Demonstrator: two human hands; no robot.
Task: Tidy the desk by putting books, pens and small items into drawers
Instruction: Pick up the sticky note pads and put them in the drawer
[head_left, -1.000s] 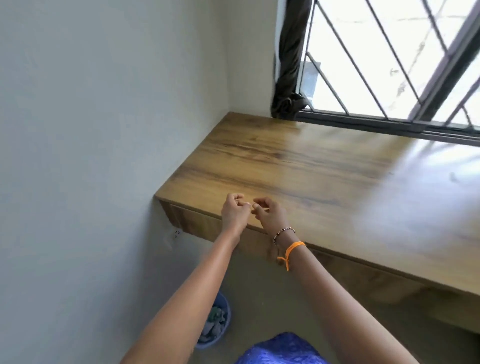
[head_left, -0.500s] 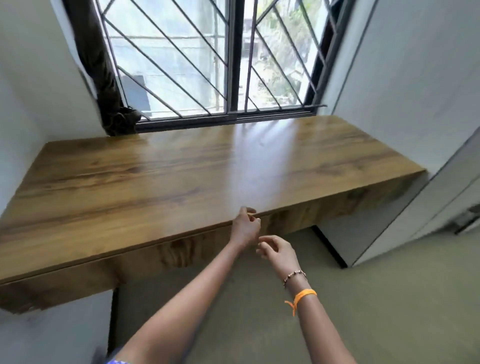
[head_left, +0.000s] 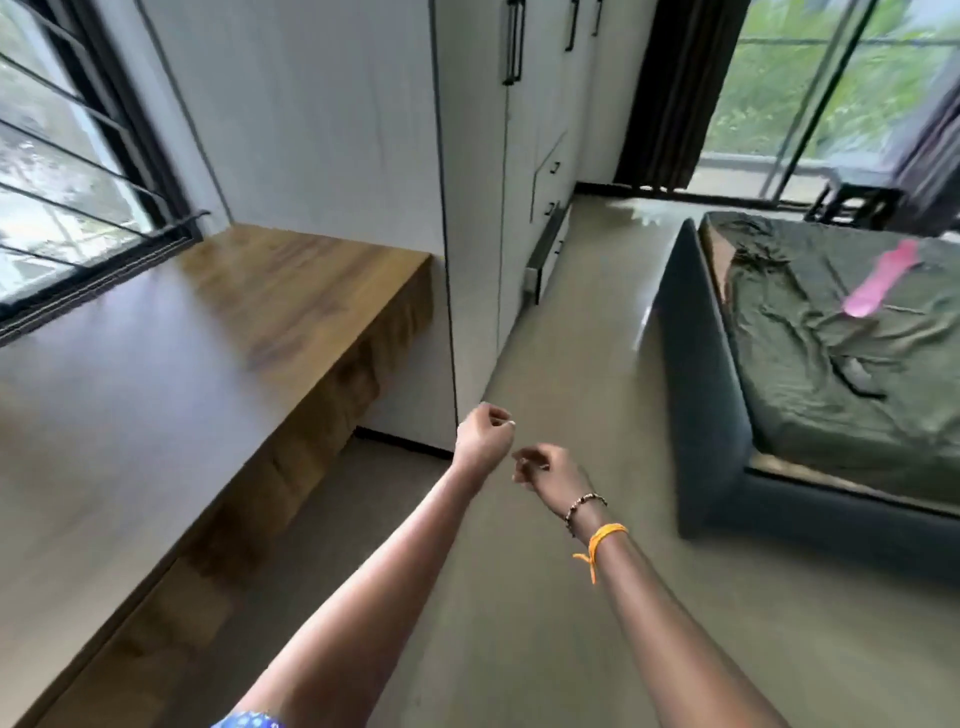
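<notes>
Turning away from the worktop (head_left: 218, 332), the person now faces the room; half a second ago both hands hovered at its front edge. Left hand (head_left: 483, 439) is curled, right hand (head_left: 545, 470) loosely curled; whether either pinches something cannot be told. No books or pens show on the worktop at 9 o'clock. Wardrobe drawers (head_left: 550, 192) stand at 12 o'clock, bed (head_left: 831, 364) at 2 o'clock, floor between unobstructed.

Bare beige floor (head_left: 545, 597) is lying open ahead, running between the long wooden desk (head_left: 260, 322), the tall white wardrobe (head_left: 478, 208) and the dark-framed bed (head_left: 701, 415).
</notes>
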